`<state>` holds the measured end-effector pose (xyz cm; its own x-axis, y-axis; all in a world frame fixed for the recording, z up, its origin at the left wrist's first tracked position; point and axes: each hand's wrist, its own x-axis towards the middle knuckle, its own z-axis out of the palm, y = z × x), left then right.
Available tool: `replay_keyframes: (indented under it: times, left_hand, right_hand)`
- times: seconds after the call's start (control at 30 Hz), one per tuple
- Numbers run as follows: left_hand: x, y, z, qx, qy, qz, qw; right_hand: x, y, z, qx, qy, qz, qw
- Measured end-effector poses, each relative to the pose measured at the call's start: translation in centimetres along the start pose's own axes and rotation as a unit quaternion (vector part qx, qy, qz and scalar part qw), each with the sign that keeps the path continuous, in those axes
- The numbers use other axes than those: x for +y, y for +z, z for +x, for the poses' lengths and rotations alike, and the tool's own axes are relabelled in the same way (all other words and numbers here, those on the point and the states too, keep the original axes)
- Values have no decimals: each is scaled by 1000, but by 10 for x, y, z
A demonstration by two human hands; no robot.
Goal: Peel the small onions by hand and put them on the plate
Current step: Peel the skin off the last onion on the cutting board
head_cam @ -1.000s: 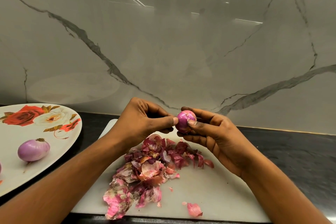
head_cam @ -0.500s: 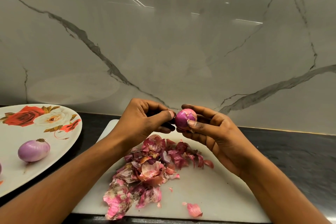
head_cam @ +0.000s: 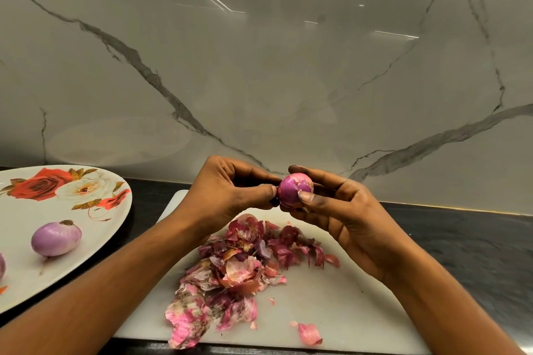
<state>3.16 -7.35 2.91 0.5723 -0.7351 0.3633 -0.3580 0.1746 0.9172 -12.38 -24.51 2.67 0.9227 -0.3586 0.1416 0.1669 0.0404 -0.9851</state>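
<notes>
**While scraps of skin cling, the onion (head_cam: 294,189) stays off the plate (head_cam: 95,242)**

As I watch through the head camera, the small onion sits at the centre of the frame, held above the far edge of the white cutting board (head_cam: 354,311). The right hand (head_cam: 349,225) cradles it, thumb across the front and curled fingers behind. The left hand (head_cam: 227,193) is closed in on the onion's left side, thumb tip and forefinger pinching there, the other fingers curled under.

Against half a second ago, the left thumb has come back onto the onion after lifting a little clear, and the onion seems to have turned slightly, so more smooth purple faces me. Pale patches of skin remain on its top and right. I read that as one strip gone and the next being picked at, so peeling is near its end but not done.

Below the hands, the heap of peels (head_cam: 236,268) lies on the board. At the left of the frame, the flowered plate rests on the dark desk (head_cam: 467,242) with a peeled onion (head_cam: 56,239) on it, and another shows at the very edge.
</notes>
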Motion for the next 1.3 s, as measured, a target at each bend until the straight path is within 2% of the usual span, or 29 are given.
replay_keyframes:
  times: [0.13, 0.63, 0.87, 1.3]
  left_hand:
    - [1, 0, 0, -8, 4, -28, 1000]
    - [-2, 0, 1, 15, 23, 23, 999]
    - [-2, -3, -1, -13, 34, 20, 999]
    - [-3, -1, 0, 17, 28, 32, 999]
  right_hand:
    - [0, -1, 0, 0, 0, 7, 1000]
    - [-1, 3, -2, -8, 7, -1, 1000]
    - [-1, 2, -2, -7, 5, 0, 1000]
    - [-1, 1, -2, -22, -7, 8, 1000]
